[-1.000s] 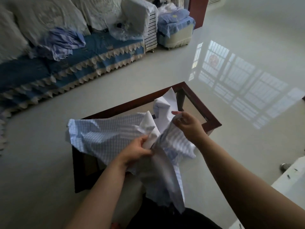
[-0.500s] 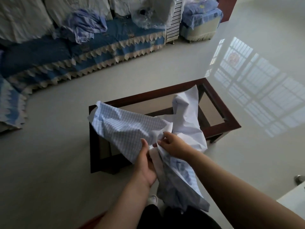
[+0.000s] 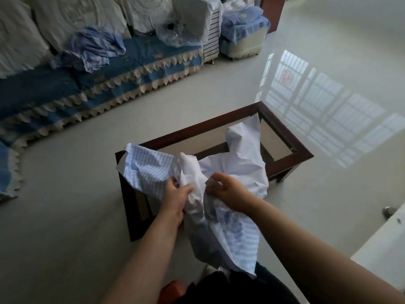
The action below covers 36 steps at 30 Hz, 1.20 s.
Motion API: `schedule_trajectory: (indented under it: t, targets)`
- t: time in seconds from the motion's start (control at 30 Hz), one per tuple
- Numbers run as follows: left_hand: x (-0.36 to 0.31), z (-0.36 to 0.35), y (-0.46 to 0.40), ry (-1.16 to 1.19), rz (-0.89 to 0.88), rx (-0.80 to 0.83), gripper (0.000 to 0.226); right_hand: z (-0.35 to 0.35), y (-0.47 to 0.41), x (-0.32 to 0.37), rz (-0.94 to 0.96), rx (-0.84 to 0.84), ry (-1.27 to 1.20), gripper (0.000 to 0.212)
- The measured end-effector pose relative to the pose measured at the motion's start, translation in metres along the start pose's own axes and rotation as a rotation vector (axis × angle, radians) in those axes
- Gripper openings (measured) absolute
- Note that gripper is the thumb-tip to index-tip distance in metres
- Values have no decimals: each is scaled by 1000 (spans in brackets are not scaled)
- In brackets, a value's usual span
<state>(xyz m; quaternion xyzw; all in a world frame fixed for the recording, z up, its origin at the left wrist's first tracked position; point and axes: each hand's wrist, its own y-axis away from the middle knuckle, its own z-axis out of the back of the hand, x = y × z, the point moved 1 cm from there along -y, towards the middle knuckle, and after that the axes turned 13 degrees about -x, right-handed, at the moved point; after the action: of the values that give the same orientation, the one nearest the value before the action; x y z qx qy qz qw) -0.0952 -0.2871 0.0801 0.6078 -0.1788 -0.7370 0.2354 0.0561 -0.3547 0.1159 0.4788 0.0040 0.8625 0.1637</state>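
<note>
The cloth [image 3: 238,167], blue-striped on one face and white on the other, looks thin, light and limp. It crumples into soft folds and will likely sag wherever it is not held, so it should carry no real weight and cannot break. It is held bunched in the air over the near edge of the worktop [image 3: 291,160]. One striped end spreads out to the left, a white part reaches toward the far corner, and the rest hangs down toward the person's lap. Hems and corners seem the best places to take hold, since a grip in the middle only gathers more wrinkles. The left hand [image 3: 175,198] is closed round a gathered bunch near the striped part. The right hand [image 3: 230,193], fingers curled, pinches a white fold just beside it.
</note>
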Motion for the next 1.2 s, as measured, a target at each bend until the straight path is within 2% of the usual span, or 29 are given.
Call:
schedule_trajectory:
  t: [0.07, 0.13, 0.2, 0.3, 0.37, 0.43, 0.5, 0.53, 0.6, 0.7, 0.77, 0.83, 0.93, 0.97, 1.03, 1.13, 1.2]
  targets:
    - [-12, 7, -5, -95, -69, 75, 61, 9, 0, 4, 20, -48, 26, 10]
    - [-19, 8, -5, -205, -137, 152, 47, 19, -1, 10, 44, -84, 41, 4]
    - [-21, 7, 1, -316, -278, 117, 22, 25, -1, 19, 71, -117, 58, 9]
    - [-17, 6, 10, -345, -442, 21, 15, 29, 1, 30, 106, -142, 96, 11]
    - [-17, 7, 12, -296, -432, -46, 6, 30, 4, 32, 125, -127, 140, 7]
    - [-22, 13, 8, -270, -320, -119, 28, 30, 6, 30, 140, -94, 182, 7]
    - [-27, 22, 2, -357, -283, -100, 51, 31, 10, 28, 147, -89, 199, 10]
    - [-28, 28, -1, -457, -347, -81, 52, 31, 11, 27, 152, -96, 200, 10]
    - [-28, 39, -6, -694, -582, -114, 29, 35, 14, 25, 150, -115, 201, 11]
    - [-27, 46, -6, -894, -858, -295, 20, 43, 19, 22, 159, -173, 220, 17]
    - [-30, 40, -2, -955, -892, -280, 27, 51, 25, 18, 167, -191, 232, 18]
    - [-29, 28, 8, -1113, -860, -182, 41, 61, 34, 14, 169, -190, 226, 17]
    - [-24, 6, 24, -1301, -921, -206, 29, 87, 50, 2, 133, -245, 206, 16]
    - [-24, -3, 31, -1267, -914, -222, 32, 97, 56, -4, 111, -272, 209, 15]
    - [-27, -25, 45, -1046, -750, -172, 32, 120, 69, -17, 57, -301, 234, 14]
    - [-33, -78, 78, -542, -398, 54, 31, 154, 90, -36, -21, -306, 293, 17]
    - [-33, -122, 114, -362, -310, 201, 29, 180, 110, -48, -42, -333, 288, 13]
